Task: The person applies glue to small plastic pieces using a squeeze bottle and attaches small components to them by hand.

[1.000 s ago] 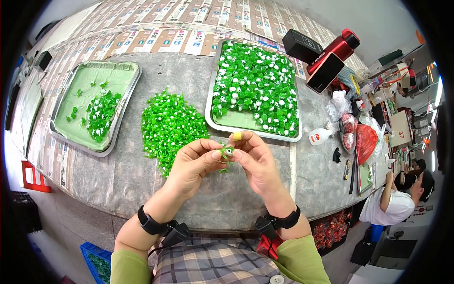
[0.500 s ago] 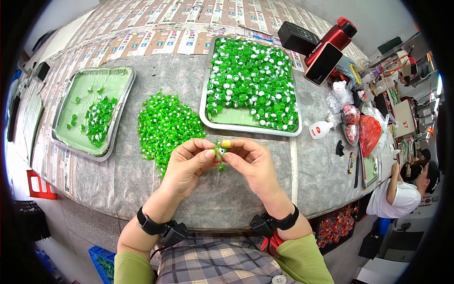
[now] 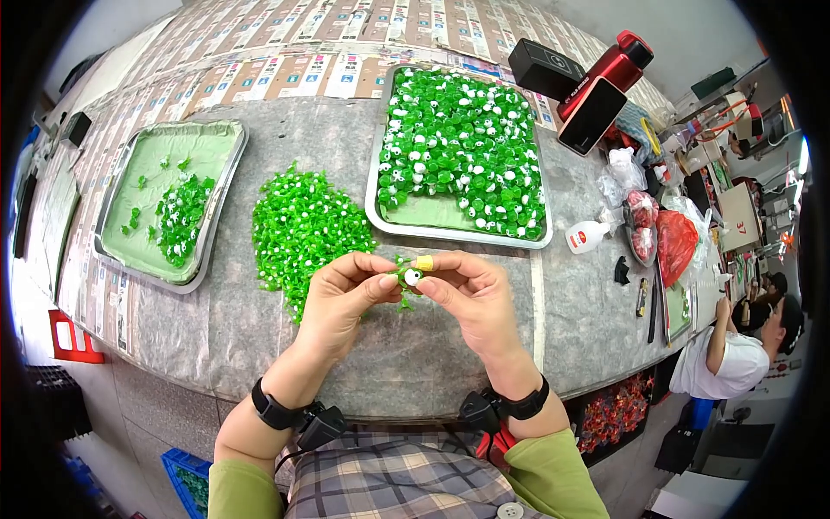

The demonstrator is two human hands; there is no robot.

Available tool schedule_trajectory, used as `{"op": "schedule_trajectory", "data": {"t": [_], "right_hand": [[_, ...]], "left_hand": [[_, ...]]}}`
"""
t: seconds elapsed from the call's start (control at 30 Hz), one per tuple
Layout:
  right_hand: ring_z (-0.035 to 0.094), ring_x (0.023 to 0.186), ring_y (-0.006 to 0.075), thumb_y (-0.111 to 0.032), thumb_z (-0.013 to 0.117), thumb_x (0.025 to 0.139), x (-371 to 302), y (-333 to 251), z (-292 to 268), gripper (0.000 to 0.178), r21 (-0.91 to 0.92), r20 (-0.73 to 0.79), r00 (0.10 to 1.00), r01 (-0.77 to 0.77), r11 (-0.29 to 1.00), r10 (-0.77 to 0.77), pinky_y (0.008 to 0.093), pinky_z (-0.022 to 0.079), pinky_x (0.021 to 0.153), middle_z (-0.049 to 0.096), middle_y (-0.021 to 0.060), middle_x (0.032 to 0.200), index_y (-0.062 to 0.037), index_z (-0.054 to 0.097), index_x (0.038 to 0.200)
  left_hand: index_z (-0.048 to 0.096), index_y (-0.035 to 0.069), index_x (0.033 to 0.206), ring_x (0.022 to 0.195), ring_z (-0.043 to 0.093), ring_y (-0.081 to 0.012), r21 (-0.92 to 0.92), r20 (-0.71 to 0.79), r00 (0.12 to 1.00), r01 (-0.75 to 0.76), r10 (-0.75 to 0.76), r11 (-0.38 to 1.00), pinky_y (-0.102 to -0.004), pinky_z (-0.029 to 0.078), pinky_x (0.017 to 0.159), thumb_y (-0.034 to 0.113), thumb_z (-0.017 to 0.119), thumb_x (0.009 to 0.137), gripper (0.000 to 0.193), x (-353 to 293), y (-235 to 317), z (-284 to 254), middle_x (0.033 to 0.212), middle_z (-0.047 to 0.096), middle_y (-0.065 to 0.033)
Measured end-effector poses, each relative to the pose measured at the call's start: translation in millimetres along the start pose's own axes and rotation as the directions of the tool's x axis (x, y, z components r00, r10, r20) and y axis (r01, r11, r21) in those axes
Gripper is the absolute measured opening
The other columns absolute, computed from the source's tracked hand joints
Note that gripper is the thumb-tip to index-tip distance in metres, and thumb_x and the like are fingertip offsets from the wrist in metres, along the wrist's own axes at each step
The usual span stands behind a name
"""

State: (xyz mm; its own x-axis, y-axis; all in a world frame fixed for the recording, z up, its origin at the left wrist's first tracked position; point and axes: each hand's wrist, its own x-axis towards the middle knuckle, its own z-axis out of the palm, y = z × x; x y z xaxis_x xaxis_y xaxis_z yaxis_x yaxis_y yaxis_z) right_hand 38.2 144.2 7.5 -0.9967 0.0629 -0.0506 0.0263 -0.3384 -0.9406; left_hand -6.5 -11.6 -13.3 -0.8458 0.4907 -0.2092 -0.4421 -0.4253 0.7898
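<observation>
Between my two hands, over the near middle of the table, is a small green plastic figure [image 3: 404, 303] with a round white eye piece [image 3: 412, 277]. My left hand [image 3: 337, 298] pinches the green figure between thumb and fingertips. On the other side, my right hand [image 3: 480, 303] has its thumb and index finger closed at the white eye piece; a yellow finger cot [image 3: 424, 262] covers one fingertip. Just beyond my left hand lies a heap of small green pieces with white bits [image 3: 307, 229]. The fingers partly hide the figure.
A metal tray [image 3: 424, 213] crowded with green-and-white pieces stands behind my hands. Far left, another green-lined tray [image 3: 125, 246] holds fewer figures. At right are a white bottle [image 3: 586, 237], a phone [image 3: 592, 116], a red flask [image 3: 635, 52] and plastic bags [image 3: 677, 246]. Another person [image 3: 735, 355] works there.
My right hand has shifted slightly right, away from the left, and more of the white eye piece shows between the fingers. My left hand has barely moved.
</observation>
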Motion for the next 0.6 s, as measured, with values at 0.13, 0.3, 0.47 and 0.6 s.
{"op": "schedule_trajectory", "data": {"t": [0.13, 0.3, 0.47, 0.6], "right_hand": [[0.055, 0.079, 0.0082, 0.0, 0.058, 0.075, 0.6, -0.9, 0.1, 0.018, -0.024, 0.028, 1.0, 0.014, 1.0, -0.014, 0.0192, 0.045, 0.07, 0.059, 0.0046, 0.087, 0.001, 0.056, 0.092], [0.055, 0.078, 0.0076, -0.002, 0.057, 0.076, -1.0, 0.9, -1.9, 0.017, -0.049, 0.036, 0.998, -0.041, 0.998, 0.043, 0.0189, 0.044, 0.07, 0.059, 0.004, 0.085, 0.001, 0.056, 0.093], [0.055, 0.079, 0.0084, -0.004, 0.056, 0.078, 0.3, -4.2, -5.7, 0.022, 0.018, 0.074, 0.987, -0.144, 0.989, 0.142, 0.0196, 0.045, 0.071, 0.059, 0.0052, 0.087, 0.002, 0.054, 0.099], [0.056, 0.079, 0.01, -0.005, 0.054, 0.079, 0.7, -5.3, -9.9, 0.025, -0.061, 0.128, 0.98, -0.147, 0.987, 0.154, 0.0206, 0.045, 0.071, 0.059, 0.007, 0.089, 0.003, 0.053, 0.102]], "left_hand": [[0.056, 0.001, 0.084, 0.07, 0.055, -0.0107, 0.079, 0.001, 0.998, -0.06, 0.06, 0.995, -0.0225, 0.046, 0.064, 0.005, 0.059, 0.075, 0.011, -0.4, -0.7, 1.7, 0.08, 0.058, -0.0054], [0.057, -0.001, 0.079, 0.069, 0.054, -0.0109, 0.404, 0.068, 0.937, -0.341, 0.344, 0.849, -0.0213, 0.045, 0.062, -0.001, 0.06, 0.072, 0.007, -1.5, -4.5, 3.3, 0.077, 0.057, -0.0054], [0.058, 0.0, 0.077, 0.068, 0.055, -0.013, 0.559, 0.127, 0.909, -0.396, 0.397, 0.729, -0.0224, 0.044, 0.059, -0.002, 0.062, 0.069, 0.009, -2.3, -1.3, 5.1, 0.074, 0.058, -0.0063], [0.058, 0.001, 0.076, 0.066, 0.055, -0.0141, 0.625, 0.189, 0.889, -0.436, 0.416, 0.647, -0.0235, 0.043, 0.058, -0.002, 0.062, 0.068, 0.01, -1.7, 1.3, 5.6, 0.073, 0.058, -0.0063]]}}
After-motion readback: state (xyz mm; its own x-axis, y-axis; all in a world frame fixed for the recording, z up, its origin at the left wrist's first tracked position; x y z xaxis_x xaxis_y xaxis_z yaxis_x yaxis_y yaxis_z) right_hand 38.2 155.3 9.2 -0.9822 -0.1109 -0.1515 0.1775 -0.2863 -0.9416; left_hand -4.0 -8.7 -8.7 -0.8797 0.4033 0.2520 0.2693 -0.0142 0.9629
